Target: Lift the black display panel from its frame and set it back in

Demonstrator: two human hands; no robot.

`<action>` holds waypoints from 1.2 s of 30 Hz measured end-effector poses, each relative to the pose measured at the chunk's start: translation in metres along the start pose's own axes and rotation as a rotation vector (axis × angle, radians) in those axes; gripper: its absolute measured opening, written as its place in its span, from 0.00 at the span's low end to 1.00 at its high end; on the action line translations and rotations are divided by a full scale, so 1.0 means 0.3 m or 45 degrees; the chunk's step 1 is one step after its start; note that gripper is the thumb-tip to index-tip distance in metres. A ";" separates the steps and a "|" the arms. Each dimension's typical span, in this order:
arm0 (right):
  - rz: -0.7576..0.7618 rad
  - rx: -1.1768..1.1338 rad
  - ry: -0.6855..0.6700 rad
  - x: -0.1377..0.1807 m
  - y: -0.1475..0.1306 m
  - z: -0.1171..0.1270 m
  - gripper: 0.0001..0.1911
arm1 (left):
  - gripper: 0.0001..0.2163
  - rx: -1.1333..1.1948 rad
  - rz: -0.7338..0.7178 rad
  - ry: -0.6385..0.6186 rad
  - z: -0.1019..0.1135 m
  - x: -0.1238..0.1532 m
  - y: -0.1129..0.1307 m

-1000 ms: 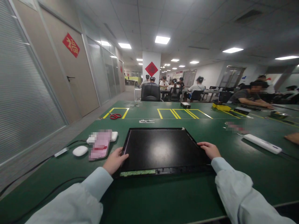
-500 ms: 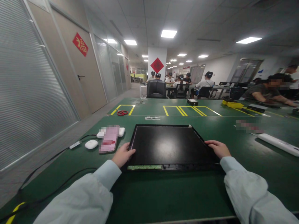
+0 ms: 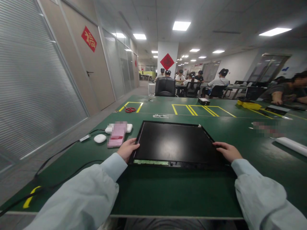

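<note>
A black display panel (image 3: 175, 140) lies face up, flat or nearly so, at the middle of the green table. Along its near edge runs a strip of green circuit board (image 3: 151, 162). My left hand (image 3: 128, 149) grips the panel's left side, thumb on the rim and fingers partly hidden beneath. On the opposite side my right hand (image 3: 228, 151) holds the right rim between thumb and fingers. Whether the panel is slightly raised off the tabletop, I cannot tell.
Left of the panel are a pink phone-like item (image 3: 117, 135), partly blurred, a white rounded case (image 3: 100, 138) and a black cable (image 3: 59, 150). Red scissors (image 3: 130, 110) lie farther back. A white bar (image 3: 292, 145) and a yellow tray (image 3: 249, 104) are right. A co-worker (image 3: 283, 91) leans at far right.
The camera view has tilted down and turned slightly left, so the scene sits higher and more to the right. Both hands keep their hold on the panel, which has barely moved on the table.
</note>
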State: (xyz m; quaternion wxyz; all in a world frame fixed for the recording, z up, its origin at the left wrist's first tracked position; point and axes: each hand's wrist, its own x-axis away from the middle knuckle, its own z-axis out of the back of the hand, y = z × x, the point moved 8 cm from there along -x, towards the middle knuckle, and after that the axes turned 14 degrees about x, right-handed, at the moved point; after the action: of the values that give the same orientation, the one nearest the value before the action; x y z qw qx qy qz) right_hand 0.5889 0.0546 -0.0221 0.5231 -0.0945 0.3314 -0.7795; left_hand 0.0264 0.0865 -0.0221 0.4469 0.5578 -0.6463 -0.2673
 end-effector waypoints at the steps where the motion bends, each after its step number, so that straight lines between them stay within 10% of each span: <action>1: 0.010 0.020 -0.002 -0.002 0.001 -0.003 0.17 | 0.21 0.024 0.006 0.006 0.000 0.001 0.000; 6: 0.069 0.111 -0.029 -0.009 -0.008 -0.015 0.19 | 0.21 0.107 0.018 0.010 -0.015 0.008 0.008; 14: 0.105 0.155 -0.073 -0.011 -0.010 -0.022 0.20 | 0.54 0.060 -0.071 -0.026 0.005 0.012 0.024; 21: 0.129 0.151 -0.087 -0.014 -0.009 -0.023 0.20 | 0.30 0.037 -0.186 -0.184 -0.033 0.015 0.032; 36: 0.109 0.097 -0.067 -0.025 0.016 -0.027 0.18 | 0.24 0.040 -0.161 -0.183 -0.058 0.040 0.042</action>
State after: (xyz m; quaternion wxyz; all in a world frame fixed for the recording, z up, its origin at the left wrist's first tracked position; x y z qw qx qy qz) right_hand 0.5919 0.0633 -0.0297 0.5676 -0.0807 0.2912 -0.7658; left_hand 0.0359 0.0806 -0.0001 0.3728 0.5839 -0.6443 -0.3240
